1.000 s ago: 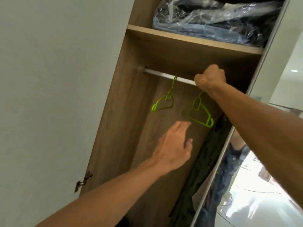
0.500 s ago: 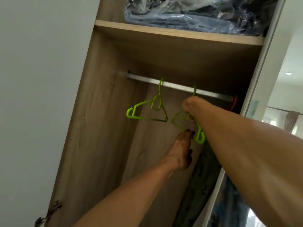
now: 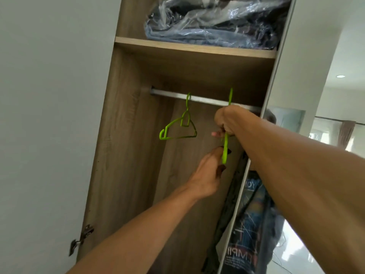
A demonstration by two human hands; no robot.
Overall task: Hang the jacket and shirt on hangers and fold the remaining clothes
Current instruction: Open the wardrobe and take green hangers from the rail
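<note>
Wardrobe (image 3: 128, 155) open. Right hand (image 3: 225, 121), on the rail (image 3: 169, 94) a second ago, now grips the hanger (image 3: 225, 147), fingers curled. Left hand (image 3: 207, 175) pinches its lower end. Hook looks lifted, so it's likely coming out for loading.

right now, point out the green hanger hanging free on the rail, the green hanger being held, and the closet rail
hanging green hanger (image 3: 162, 135): head view, its thick left end
held green hanger (image 3: 224, 153): head view, its lower stretch
closet rail (image 3: 207, 100): head view, bare metal between the hooks
</note>
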